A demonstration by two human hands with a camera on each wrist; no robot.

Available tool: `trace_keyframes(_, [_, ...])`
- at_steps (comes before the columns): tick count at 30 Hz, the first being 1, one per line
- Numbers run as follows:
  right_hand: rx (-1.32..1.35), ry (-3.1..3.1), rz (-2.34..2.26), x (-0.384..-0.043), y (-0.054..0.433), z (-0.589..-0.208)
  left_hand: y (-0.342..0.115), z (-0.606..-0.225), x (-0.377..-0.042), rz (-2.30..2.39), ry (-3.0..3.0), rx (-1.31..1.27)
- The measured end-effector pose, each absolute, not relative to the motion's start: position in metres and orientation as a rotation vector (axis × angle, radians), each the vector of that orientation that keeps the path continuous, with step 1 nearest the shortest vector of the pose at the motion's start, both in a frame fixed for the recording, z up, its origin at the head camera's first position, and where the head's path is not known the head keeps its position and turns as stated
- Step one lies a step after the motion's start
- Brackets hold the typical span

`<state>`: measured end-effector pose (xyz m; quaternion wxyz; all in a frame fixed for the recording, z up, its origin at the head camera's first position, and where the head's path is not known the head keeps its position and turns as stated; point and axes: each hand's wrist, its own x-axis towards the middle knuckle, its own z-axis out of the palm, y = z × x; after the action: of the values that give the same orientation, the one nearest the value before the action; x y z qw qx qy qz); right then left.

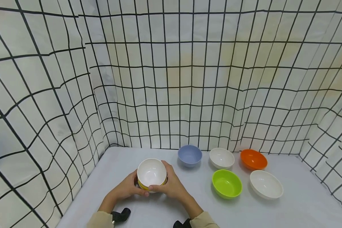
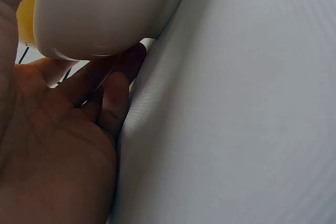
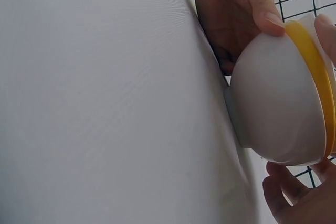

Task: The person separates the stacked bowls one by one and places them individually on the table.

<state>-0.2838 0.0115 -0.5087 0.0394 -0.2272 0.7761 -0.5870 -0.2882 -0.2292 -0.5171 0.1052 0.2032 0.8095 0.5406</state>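
Note:
Both hands hold a small stack of nested bowls close over the table, left of centre in the head view. Uppermost is a white bowl (image 1: 151, 171), its inside facing up. A yellow bowl (image 3: 310, 59) shows as a band beneath it, and the outer white bowl (image 3: 275, 103) has its foot right at the tabletop. My left hand (image 1: 127, 187) grips the stack's left side, thumb in front. From the right, my right hand (image 1: 173, 184) grips it with the thumb across the front rim. In the left wrist view, fingers (image 2: 113, 98) curl beneath the white side.
Right of the stack stand separate bowls: blue (image 1: 190, 155), white (image 1: 221, 158), orange (image 1: 253, 159), green (image 1: 226, 184) and another white one (image 1: 266, 184). A white cloth covers the table (image 1: 233, 215). Black-gridded white walls (image 1: 171, 76) enclose the back and sides.

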Motion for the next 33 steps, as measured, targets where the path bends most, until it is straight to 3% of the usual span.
trace_keyframes(33, [-0.735, 2.362, -1.797, -0.284, 0.0128, -0.5135, -0.2291, -0.5163, -0.2872, 1.588, 2.385, 0.605])
